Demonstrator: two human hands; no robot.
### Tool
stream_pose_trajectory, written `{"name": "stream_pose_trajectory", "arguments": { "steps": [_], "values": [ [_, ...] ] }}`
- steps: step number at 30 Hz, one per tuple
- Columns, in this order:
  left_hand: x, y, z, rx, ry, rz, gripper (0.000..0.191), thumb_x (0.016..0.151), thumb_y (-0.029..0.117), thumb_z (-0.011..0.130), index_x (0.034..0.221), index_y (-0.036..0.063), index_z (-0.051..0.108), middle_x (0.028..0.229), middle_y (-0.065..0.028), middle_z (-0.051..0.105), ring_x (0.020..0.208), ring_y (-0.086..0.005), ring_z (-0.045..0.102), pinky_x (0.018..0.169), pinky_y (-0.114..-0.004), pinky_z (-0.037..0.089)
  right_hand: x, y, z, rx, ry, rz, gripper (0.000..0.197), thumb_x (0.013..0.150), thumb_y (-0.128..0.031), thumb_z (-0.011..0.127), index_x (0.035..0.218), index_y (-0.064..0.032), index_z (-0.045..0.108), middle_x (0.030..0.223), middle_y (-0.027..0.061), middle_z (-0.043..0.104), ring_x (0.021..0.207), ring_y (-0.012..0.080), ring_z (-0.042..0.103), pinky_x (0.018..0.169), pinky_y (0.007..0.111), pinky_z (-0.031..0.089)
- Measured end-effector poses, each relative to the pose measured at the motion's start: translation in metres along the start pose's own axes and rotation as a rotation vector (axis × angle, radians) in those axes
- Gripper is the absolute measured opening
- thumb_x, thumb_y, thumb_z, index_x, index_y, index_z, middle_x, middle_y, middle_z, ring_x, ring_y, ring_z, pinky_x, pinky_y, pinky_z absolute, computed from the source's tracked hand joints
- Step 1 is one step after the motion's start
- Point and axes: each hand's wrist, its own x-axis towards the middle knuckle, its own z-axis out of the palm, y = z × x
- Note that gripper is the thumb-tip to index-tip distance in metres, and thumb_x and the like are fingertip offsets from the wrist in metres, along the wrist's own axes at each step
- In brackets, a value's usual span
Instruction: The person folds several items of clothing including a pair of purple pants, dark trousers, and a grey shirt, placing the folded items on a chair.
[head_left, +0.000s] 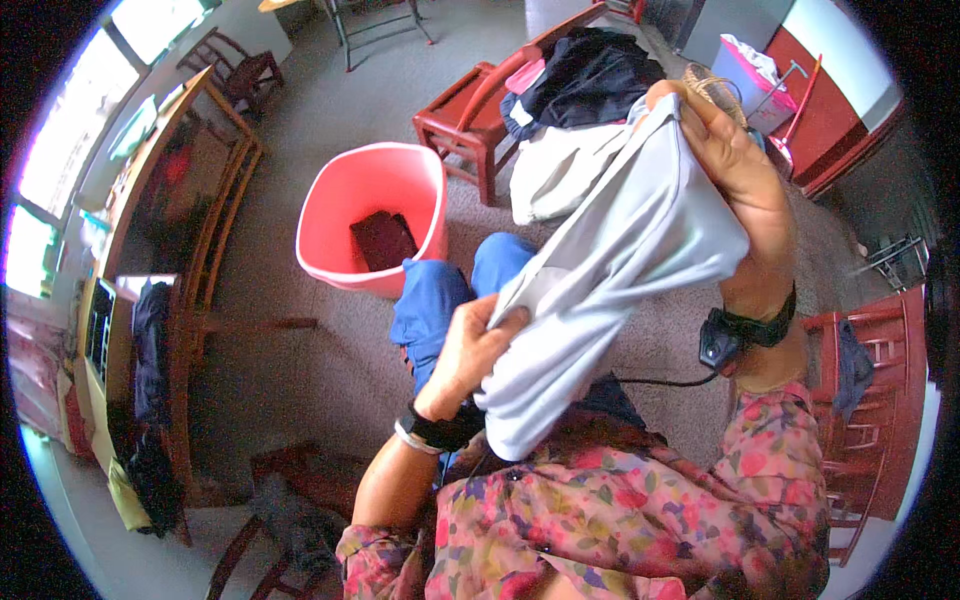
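Note:
A light grey cloth garment (600, 277) is stretched slantwise between my two hands above my lap. My left hand (480, 341) pinches its lower left edge between thumb and fingers. At the upper right, my right hand (739, 157) holds the top corner, with some of its fingers behind the fabric. Beyond my knees stands a pink bucket (431, 283) with a white rim. Inside it lies a dark folded cloth (382, 240). Just behind the grey garment, a cream cloth (559, 169) hangs off a heap of dark clothes (600, 75).
The clothes heap rests on a red wooden chair (457, 97). To the left is a wooden cabinet with glass (169, 195). A red chair (870, 390) with a dark cloth stands at right. A purple and pink bin (754, 86) sits at the far right. A cable (667, 381) runs from my right wrist device.

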Motion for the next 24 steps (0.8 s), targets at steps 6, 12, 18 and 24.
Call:
{"name": "stream_pose_trajectory", "arguments": {
  "steps": [6, 12, 18, 24],
  "values": [
    [-0.024, 0.032, -0.070, 0.179, 0.576, 0.457, 0.036, 0.081, -0.015, 0.047, 0.110, -0.0049, 0.065, 0.102, -0.0077, 0.068, 0.097, -0.0156, 0.064, 0.091, -0.028, 0.048, 0.001, 0.049, -0.057, -0.037, 0.158, 0.089, 0.014, 0.096, -0.013, 0.059, 0.108, -0.0067, 0.063, 0.095, 0.0002, 0.066, 0.085, 0.0088, 0.063, 0.078, 0.023, 0.050],
    [-0.055, 0.063, -0.080, 0.613, 0.715, 0.745, 0.049, 0.064, -0.017, 0.039, 0.104, -0.0038, 0.064, 0.105, -0.0155, 0.066, 0.104, -0.0244, 0.062, 0.094, -0.033, 0.047, -0.028, 0.072, -0.044, -0.215, 0.237, -0.100, 0.011, 0.097, -0.011, 0.057, 0.106, -0.0052, 0.061, 0.094, -0.0026, 0.061, 0.088, 0.0060, 0.055, 0.080, 0.021, 0.044],
    [-0.112, -0.023, -0.056, 0.615, 0.030, 0.218, 0.024, 0.073, -0.006, 0.057, 0.095, -0.0007, 0.067, 0.092, -0.0186, 0.067, 0.088, -0.0343, 0.066, 0.080, -0.039, 0.053, -0.089, 0.129, -0.089, -0.498, -0.074, 0.508, 0.007, 0.091, -0.007, 0.062, 0.097, -0.0032, 0.062, 0.085, -0.0014, 0.060, 0.079, 0.0070, 0.056, 0.072, 0.022, 0.046],
    [-0.122, -0.054, -0.064, 0.428, 0.069, -0.113, 0.023, 0.086, 0.010, 0.064, 0.106, -0.0021, 0.067, 0.097, -0.0139, 0.070, 0.091, -0.0215, 0.067, 0.082, -0.033, 0.052, -0.104, 0.170, -0.119, -0.538, -0.152, 0.681, 0.011, 0.090, -0.010, 0.064, 0.098, -0.0021, 0.063, 0.084, -0.0037, 0.061, 0.073, 0.0031, 0.053, 0.063, 0.020, 0.043]
  ]
}}
